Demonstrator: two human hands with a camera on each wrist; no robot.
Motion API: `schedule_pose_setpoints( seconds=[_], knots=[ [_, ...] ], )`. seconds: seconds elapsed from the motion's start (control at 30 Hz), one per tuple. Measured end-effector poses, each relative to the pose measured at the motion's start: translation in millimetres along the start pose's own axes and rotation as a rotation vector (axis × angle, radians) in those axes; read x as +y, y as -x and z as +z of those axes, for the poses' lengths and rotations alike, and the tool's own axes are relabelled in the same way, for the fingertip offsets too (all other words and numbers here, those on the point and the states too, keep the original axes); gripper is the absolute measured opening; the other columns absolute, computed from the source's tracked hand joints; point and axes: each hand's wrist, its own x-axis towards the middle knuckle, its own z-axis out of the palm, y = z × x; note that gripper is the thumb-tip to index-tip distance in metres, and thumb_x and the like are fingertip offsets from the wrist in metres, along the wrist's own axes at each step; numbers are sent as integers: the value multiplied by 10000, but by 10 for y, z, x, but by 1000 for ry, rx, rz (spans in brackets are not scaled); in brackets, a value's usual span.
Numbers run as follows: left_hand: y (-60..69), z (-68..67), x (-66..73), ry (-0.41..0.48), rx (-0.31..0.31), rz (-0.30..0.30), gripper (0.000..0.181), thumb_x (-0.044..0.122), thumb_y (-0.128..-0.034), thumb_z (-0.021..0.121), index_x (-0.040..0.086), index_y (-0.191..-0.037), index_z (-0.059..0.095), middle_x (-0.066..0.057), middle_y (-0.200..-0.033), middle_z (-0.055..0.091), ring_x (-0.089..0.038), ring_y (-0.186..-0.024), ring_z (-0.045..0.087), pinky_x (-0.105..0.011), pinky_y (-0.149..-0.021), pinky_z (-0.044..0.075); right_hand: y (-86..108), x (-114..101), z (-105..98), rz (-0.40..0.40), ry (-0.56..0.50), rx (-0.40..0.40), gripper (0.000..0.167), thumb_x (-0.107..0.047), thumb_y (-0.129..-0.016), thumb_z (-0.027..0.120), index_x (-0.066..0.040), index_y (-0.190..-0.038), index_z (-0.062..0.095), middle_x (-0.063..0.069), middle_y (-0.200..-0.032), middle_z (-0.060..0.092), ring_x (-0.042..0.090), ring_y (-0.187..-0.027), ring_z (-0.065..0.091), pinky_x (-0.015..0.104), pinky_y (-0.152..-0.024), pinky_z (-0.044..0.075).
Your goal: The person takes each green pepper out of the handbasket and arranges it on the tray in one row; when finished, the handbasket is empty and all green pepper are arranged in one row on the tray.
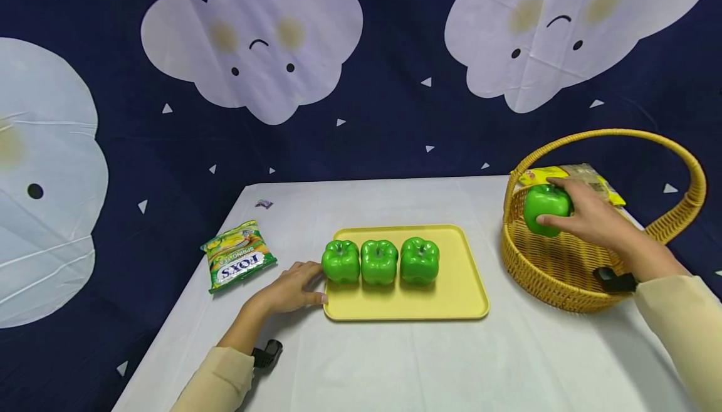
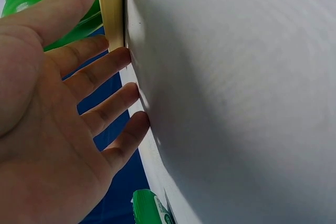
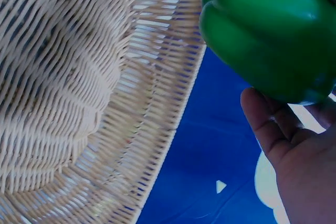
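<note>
Three green bell peppers, left [image 1: 341, 261], middle [image 1: 379, 262] and right [image 1: 420, 261], stand in a row on a yellow tray [image 1: 457, 293]. With its fingers spread and fairly straight, my left hand [image 1: 294, 286] rests at the tray's left edge beside the left pepper. The left wrist view shows its palm and fingertips against the white cloth. My right hand [image 1: 592, 211] grips another green bell pepper [image 1: 546, 210] over the wicker basket [image 1: 541, 274]. In the right wrist view that pepper [image 3: 268, 35] is held between thumb and fingers, above the woven wall.
A green and yellow Fox's candy bag [image 1: 237, 256] lies left of the tray, with a small purple wrapped sweet [image 1: 263, 204] farther back. Behind the basket is a yellow packet [image 1: 612, 194]. The basket's tall handle [image 1: 615, 132] arches above the right hand.
</note>
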Motion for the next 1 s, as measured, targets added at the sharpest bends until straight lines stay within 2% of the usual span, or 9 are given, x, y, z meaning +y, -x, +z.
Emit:
schedule_pose_setpoints(
  seconds=[0.27,0.47,0.6,0.8,1.0],
  knots=[
    [-9,10,-7,2,0,5,720,383,-823,698,108,-1422,408,-107,-1449,450,-348,-1357,349,-587,-1112,265,94,-189,-14,-85,7,80,820,-272,-761,790,29,-1394,363,265,-1257,441,347,-983,454,183,-688,329],
    [-8,10,-10,-6,4,0,721,386,-819,702,101,-1416,415,-109,-1443,456,-353,-1349,357,-597,-1101,273,162,-336,30,-176,6,148,780,-205,-752,798,-20,-1397,401,213,-1222,491,232,-941,453,110,-678,325],
    [-7,11,-7,-2,2,-5,723,390,-818,702,105,-1417,414,-110,-1445,453,-354,-1353,353,-600,-1103,267,191,-425,57,-207,6,154,777,-205,-755,795,-61,-1409,402,190,-1280,479,198,-983,447,91,-704,331],
    [-1,9,-7,6,-2,-10,733,391,-819,699,104,-1425,402,-118,-1455,440,-360,-1361,339,-606,-1109,253,248,-531,138,-242,25,162,790,-197,-743,803,-131,-1418,398,124,-1271,484,70,-995,407,105,-721,375],
    [2,5,7,11,-3,-12,727,383,-822,699,109,-1427,401,-116,-1456,439,-355,-1364,337,-597,-1116,251,280,-637,257,-319,11,158,792,-178,-713,823,-77,-1385,417,131,-1300,495,128,-1050,443,96,-767,383]
  ],
)
